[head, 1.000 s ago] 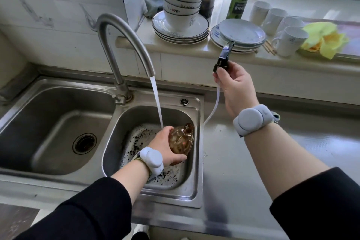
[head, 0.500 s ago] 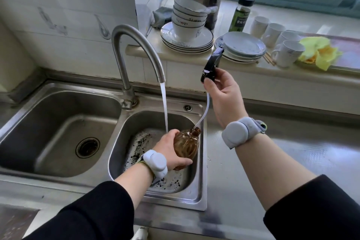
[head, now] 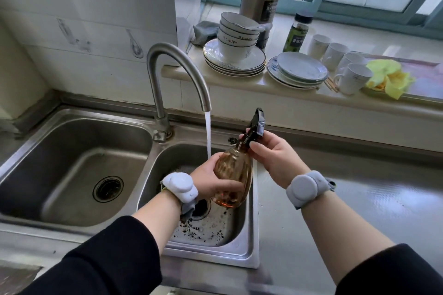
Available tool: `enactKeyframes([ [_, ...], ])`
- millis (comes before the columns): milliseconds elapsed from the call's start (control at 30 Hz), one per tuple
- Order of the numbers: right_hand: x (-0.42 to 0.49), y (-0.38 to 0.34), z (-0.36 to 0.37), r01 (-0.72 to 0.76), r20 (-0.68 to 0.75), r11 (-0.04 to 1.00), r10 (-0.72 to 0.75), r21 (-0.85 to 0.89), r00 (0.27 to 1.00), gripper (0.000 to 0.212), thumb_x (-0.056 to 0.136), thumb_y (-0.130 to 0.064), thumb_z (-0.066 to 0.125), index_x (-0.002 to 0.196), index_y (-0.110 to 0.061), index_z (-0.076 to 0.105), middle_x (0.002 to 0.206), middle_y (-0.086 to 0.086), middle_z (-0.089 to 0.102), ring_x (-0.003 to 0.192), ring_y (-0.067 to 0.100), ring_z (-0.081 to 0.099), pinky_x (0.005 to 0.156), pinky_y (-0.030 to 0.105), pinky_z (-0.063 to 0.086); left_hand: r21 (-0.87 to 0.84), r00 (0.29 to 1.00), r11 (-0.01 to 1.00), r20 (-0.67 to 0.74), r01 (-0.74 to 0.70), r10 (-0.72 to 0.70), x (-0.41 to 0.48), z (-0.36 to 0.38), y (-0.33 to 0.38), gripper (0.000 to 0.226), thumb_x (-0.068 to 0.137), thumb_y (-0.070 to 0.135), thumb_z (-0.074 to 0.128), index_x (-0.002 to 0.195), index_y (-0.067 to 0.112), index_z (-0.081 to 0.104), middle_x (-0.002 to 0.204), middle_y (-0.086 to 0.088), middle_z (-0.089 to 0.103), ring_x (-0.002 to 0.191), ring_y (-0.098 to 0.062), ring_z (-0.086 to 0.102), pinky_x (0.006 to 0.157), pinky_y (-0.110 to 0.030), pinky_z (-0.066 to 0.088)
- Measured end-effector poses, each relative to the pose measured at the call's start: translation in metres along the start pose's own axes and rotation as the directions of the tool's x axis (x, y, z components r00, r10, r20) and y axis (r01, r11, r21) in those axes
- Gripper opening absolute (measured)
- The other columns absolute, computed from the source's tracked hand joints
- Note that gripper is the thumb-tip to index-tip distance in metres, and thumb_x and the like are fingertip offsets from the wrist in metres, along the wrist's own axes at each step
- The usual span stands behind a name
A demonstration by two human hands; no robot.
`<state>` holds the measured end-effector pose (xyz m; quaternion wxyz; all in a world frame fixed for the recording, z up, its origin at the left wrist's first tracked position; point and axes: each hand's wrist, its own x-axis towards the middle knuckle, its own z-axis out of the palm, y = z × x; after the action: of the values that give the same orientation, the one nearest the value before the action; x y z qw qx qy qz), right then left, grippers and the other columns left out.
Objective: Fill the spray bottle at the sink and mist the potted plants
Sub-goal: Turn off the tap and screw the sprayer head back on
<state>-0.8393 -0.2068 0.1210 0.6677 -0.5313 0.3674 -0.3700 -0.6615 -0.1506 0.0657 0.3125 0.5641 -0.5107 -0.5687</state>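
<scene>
Amber glass bottle (head: 233, 176), gripped in the left hand (head: 211, 181) over the small sink basin (head: 250, 242), now carries the black trigger head (head: 256, 124), which the right hand (head: 275, 153), held high a moment ago, pinches at the neck. Filling looks done; the tap (head: 176, 74) still runs beside it.

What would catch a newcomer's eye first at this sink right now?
The amber spray bottle held over the small right basin: the left hand grips its body while the right hand holds the black spray head at its neck. Next, the tap running beside the bottle. Then the stacked bowls and plates on the ledge behind.
</scene>
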Motion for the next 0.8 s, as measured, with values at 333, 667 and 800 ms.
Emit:
enactKeyframes([
  [333,-0.002,-0.019,-0.007,-0.104,0.159,0.994,0.108,-0.029,0.981,0.027,0.081,0.000,0.058,0.108,-0.005,0.061,0.105,0.012,0.067,0.097,0.024,0.065,0.087,0.030,0.054,-0.046,0.972,0.998,0.234,0.041,-0.029,-0.011,-0.018,0.026,0.089,0.055,0.021,0.081,0.132,0.027,0.037,0.123,-0.003,0.059,0.114,-0.017,0.057,0.099,-0.038,0.046],
  [667,0.002,-0.016,0.000,-0.079,-0.008,0.981,0.079,-0.175,0.997,0.023,0.076,-0.008,0.072,0.097,-0.003,0.064,0.095,0.014,0.068,0.091,0.026,0.065,0.091,0.040,0.054,0.050,0.989,0.998,0.144,-0.046,0.038,-0.007,-0.018,0.025,0.088,0.047,0.037,0.084,0.121,0.044,0.037,0.117,0.009,0.059,0.110,-0.010,0.057,0.092,-0.029,0.049],
  [800,0.004,0.000,0.018,-0.074,-0.278,0.963,-0.001,-0.257,0.960,0.034,0.068,-0.039,0.075,0.090,-0.015,0.066,0.089,0.007,0.072,0.087,0.024,0.069,0.089,0.050,0.053,0.174,0.983,0.976,-0.102,-0.131,0.151,-0.002,0.001,0.024,0.085,0.044,0.049,0.081,0.117,0.046,0.037,0.113,0.013,0.056,0.105,-0.005,0.056,0.085,-0.021,0.047],
])
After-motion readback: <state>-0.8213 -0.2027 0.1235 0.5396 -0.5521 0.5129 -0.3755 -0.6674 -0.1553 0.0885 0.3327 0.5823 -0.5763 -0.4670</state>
